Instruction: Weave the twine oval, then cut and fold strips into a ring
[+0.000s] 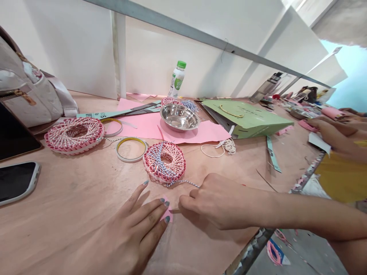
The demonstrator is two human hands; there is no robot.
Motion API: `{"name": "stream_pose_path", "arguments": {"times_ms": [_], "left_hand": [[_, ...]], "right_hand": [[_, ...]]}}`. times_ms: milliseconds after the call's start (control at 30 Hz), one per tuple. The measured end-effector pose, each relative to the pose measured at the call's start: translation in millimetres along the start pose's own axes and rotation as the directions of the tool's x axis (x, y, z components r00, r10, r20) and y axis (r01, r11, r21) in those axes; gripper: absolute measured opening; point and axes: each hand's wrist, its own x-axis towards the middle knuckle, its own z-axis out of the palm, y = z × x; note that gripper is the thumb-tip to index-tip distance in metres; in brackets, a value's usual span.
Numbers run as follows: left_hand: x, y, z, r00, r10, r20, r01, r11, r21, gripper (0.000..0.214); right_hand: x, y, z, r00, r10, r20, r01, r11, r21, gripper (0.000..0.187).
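Note:
My left hand (143,225) lies flat on the table with fingers spread. Its fingertips press on a small piece of pink paper (166,217), which they partly cover. My right hand (218,200) is closed around a thin pointed tool (174,210), whose tip touches the right side of that paper; the rest of the tool is hidden in the fist. Just beyond both hands sits a ring wound with red, white and blue cord (177,162). Its blue-and-white cord end (187,182) runs towards my right hand.
Behind are a second wound ring (75,135), tape rolls (131,149), a metal bowl (180,116), pink sheets (140,128), a bottle (177,79), white string (228,146) and a green folder (249,114). Phone (18,181) at left. Another person's arm (341,137) at right, past the table edge (252,252).

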Motion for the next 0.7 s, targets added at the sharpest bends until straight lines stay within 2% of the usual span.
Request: {"name": "stream_pose_path", "arguments": {"times_ms": [233,467,700], "left_hand": [[-1.9,1.4,3.2,1.0,-0.013,-0.019,0.013,1.0,-0.004,0.033],[-3.1,-0.2,3.6,1.0,-0.001,0.007,0.001,1.0,0.001,0.033],[-0.3,1.0,3.1,1.0,-0.018,-0.018,0.018,1.0,0.001,0.033]], "right_hand": [[0.9,-0.7,1.2,1.0,-0.004,-0.028,0.004,1.0,-0.004,0.013],[1.6,-1.8,-3.5,1.0,0.015,0.014,-0.015,1.0,0.008,0.01],[0.4,-1.8,-2.6,1.0,0.006,-0.002,-0.005,0.999,0.035,0.012]]}}
